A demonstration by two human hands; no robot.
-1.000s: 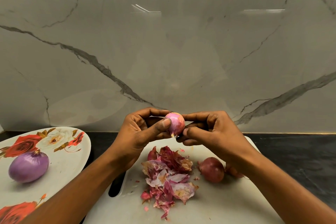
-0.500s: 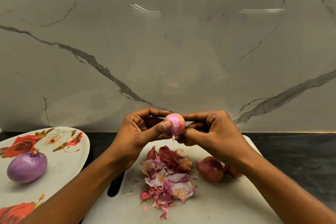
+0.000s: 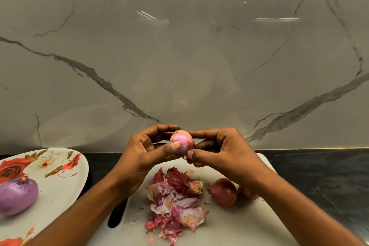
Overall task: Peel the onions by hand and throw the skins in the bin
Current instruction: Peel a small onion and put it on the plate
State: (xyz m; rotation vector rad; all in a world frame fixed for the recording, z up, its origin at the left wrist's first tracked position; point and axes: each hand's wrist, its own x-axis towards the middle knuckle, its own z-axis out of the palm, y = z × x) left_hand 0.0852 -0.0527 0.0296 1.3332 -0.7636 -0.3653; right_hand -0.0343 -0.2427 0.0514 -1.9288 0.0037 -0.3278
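A small pink, mostly peeled onion (image 3: 182, 142) is held above the white cutting board (image 3: 249, 223). My left hand (image 3: 147, 152) grips it with thumb in front and fingers curled over the top. My right hand (image 3: 221, 152) pinches its lower right side with thumb and fingers. A pile of red and pink onion skins (image 3: 175, 199) lies on the board below. An unpeeled red onion (image 3: 223, 191) rests on the board by my right wrist, with another one (image 3: 246, 192) mostly hidden behind the wrist.
A floral tray (image 3: 50, 185) at the left holds a large peeled purple onion (image 3: 17, 195). Black countertop (image 3: 323, 177) extends to the right. A marble wall (image 3: 179, 56) stands close behind. No bin is in view.
The onion has been turned slightly in my hands, and my right thumb has shifted down to its lower edge. The board, skins and tray stay as they were.
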